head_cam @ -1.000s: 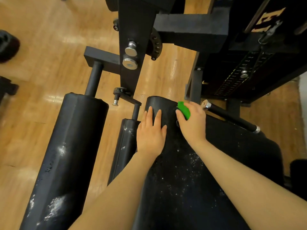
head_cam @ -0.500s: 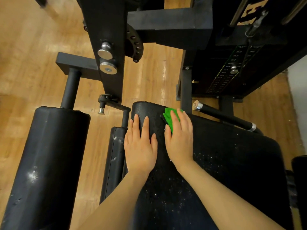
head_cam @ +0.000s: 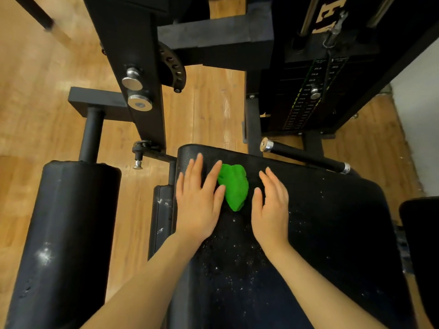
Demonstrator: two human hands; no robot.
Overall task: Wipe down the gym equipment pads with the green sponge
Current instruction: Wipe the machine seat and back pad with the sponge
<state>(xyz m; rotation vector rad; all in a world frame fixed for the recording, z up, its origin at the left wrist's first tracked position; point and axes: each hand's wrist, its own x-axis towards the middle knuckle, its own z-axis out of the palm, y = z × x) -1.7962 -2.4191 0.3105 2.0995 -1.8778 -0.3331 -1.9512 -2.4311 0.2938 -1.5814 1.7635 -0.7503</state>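
Both my hands lie flat, fingers straight, on the bench pad point(head_cam: 320, 233), holding nothing. Between my left hand point(head_cam: 198, 205) and right hand point(head_cam: 270, 210), near the far edge, sits the crumpled green sponge point(head_cam: 234, 186). It looks soft and light; I'd press from on top.

Bright green crumpled sponge point(head_cam: 234, 186) sits vivid against the black textured seat pad point(head_cam: 320, 222), which is speckled with white flecks. The black cylindrical roller pad point(head_cam: 64, 233) carries whitish scuff marks. Warm honey-toned wooden plank floor point(head_cam: 209, 110) underneath. The black metal machine frame point(head_cam: 133, 43) shows shiny silver round knobs point(head_cam: 136, 90).
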